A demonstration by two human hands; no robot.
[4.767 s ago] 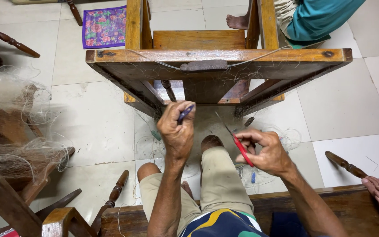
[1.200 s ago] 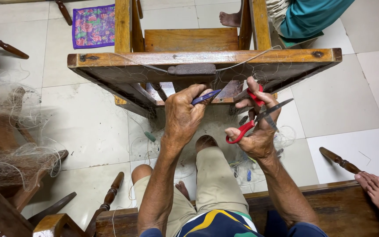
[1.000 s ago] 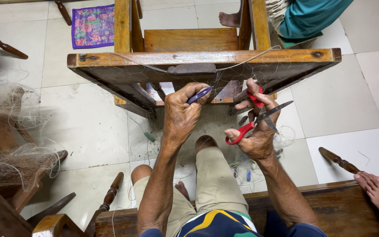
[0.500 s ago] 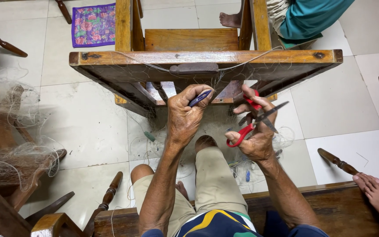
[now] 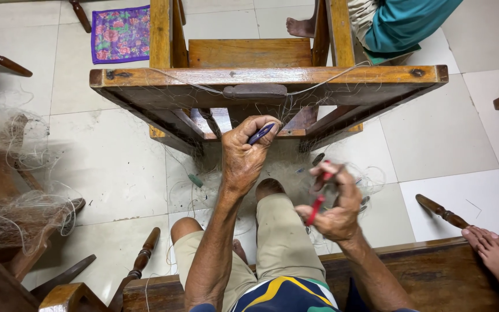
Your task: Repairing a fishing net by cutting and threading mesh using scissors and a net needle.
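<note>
The left hand is closed in a fist around a slim blue tool, whose tip projects past the knuckles toward the underside of the wooden frame. The hand sits just below the frame's front rail, among fine net strands hanging from it.

The right hand is lower and to the right, above the right knee. It grips red-handled scissors; motion blur prevents telling whether the blades are apart or together. The handle loops lie inside the curled fingers.

The net strands spread from the frame down to the tiled floor between the two hands, and a thicker cord runs along the top of the front rail past a dark oblong block fixed at its middle.

No vessel or box with contents is visible. The nearest thing that holds anything is the frame itself, which carries the netting.

Further out, a heap of pale netting is draped over dark wooden furniture at the left. A purple floral mat lies on the floor beyond the frame. A second person in a teal garment sits at the upper right, one bare foot on the tiles. Another bare foot rests on the wooden bench at lower right.
</note>
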